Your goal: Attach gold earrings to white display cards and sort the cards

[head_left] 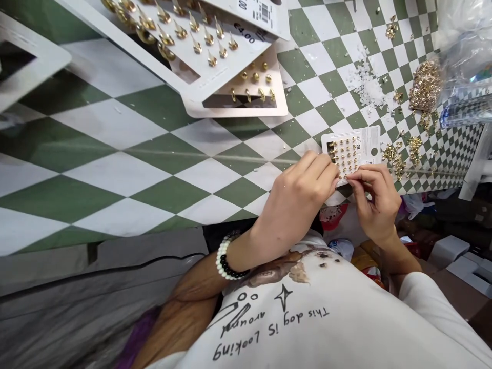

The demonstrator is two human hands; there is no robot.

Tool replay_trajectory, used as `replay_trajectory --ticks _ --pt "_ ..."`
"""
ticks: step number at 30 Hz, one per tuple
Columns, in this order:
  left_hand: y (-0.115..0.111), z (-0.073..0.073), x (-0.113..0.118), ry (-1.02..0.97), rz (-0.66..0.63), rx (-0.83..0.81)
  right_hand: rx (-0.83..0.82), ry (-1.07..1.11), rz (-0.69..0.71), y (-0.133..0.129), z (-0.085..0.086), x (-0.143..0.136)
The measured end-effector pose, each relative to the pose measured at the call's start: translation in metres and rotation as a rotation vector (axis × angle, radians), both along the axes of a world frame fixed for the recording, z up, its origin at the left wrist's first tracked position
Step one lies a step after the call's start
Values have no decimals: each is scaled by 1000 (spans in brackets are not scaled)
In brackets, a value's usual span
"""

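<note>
A small white earring card (pixel 367 138) with rows of gold earring pieces lies near the table edge, its round hanging hole to the right. My left hand (pixel 303 187), with a black and white bead bracelet (pixel 226 259) at the wrist, is closed over the card's lower left edge. Thumb and forefinger of my right hand (pixel 378 200) are pinched together at the card's bottom row, close to the left fingertips. Whatever tiny piece is between them is too small to make out. Loose gold earring pieces (pixel 395 159) lie just right of the card.
Larger earring cards (pixel 246 110) overlap at the top, one with a price label. A heap of clear tiny pieces (pixel 367 84) and a bag of gold pieces (pixel 426 86) are at the upper right of the green and white checked table (pixel 154 154). Boxes (pixel 449 253) stand below right.
</note>
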State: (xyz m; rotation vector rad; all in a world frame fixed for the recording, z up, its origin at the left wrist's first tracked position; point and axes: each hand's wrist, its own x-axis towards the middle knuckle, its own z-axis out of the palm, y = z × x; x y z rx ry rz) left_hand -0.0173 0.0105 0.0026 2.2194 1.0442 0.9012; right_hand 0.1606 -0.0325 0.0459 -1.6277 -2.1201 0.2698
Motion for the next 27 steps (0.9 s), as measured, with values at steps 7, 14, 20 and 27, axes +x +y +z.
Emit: replay_trajectory --ticks 7,14,20,27 --pt "0 0 0 -7 4 13 1 -20 13 2 0 -1" --pt "0 0 0 -4 6 7 15 -44 10 2 0 -1" --pt "0 -1 0 11 5 9 18 -57 25 3 0 -3" --pt "0 1 2 16 9 15 -2 -61 27 3 0 -2"
